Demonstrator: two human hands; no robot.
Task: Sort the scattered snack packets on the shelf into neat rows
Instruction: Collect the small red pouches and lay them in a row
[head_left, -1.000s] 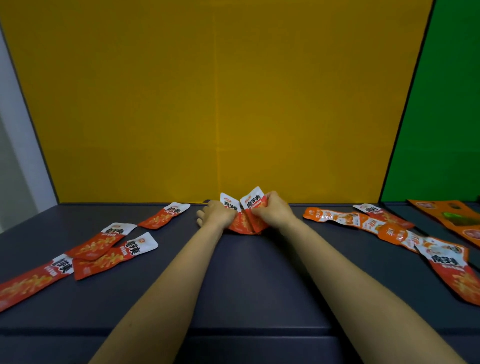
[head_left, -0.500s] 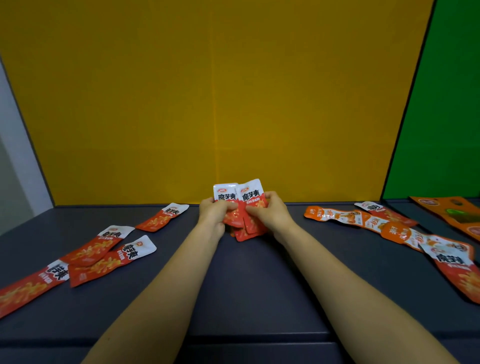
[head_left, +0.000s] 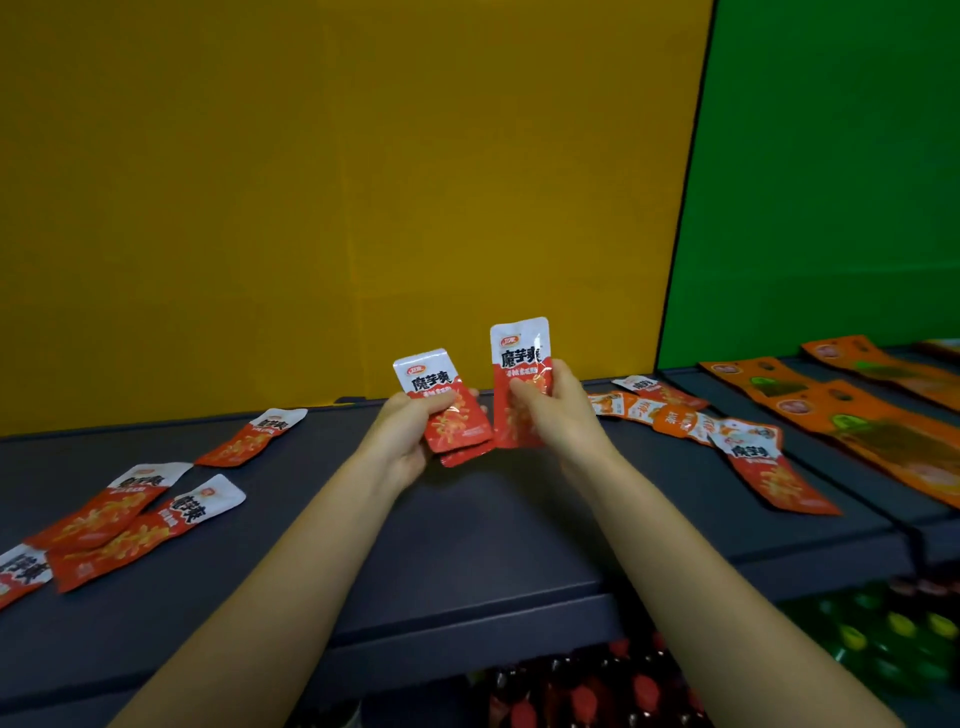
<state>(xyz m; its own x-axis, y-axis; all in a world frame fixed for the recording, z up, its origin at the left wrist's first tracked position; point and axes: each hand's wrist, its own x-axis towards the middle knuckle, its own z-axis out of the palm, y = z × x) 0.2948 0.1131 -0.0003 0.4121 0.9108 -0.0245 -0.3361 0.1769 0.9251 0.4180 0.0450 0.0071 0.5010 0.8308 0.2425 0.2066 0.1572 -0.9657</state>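
Your left hand (head_left: 400, 436) grips a small stack of packets (head_left: 448, 410), thumb across the front; the edge of a second packet shows under the top one. Your right hand (head_left: 551, 410) pinches a single packet (head_left: 519, 364) and holds it upright. Both loads are raised above the dark shelf (head_left: 493, 530), side by side near its back edge. You cannot tell whether their edges touch.

Each held packet has a white top band with black characters and a red lower part picturing orange strips.

Shelf contents:
- Left: four scattered red packets (head_left: 150, 527) lying flat, some overlapping.
- Right: a cluster of orange packets (head_left: 675, 423), with one red packet (head_left: 774, 480) at its near end.
- Adjoining section, far right: long orange packs (head_left: 857, 415) lying flat.
- Lower level: red and green goods (head_left: 883, 634), too blurred to identify.
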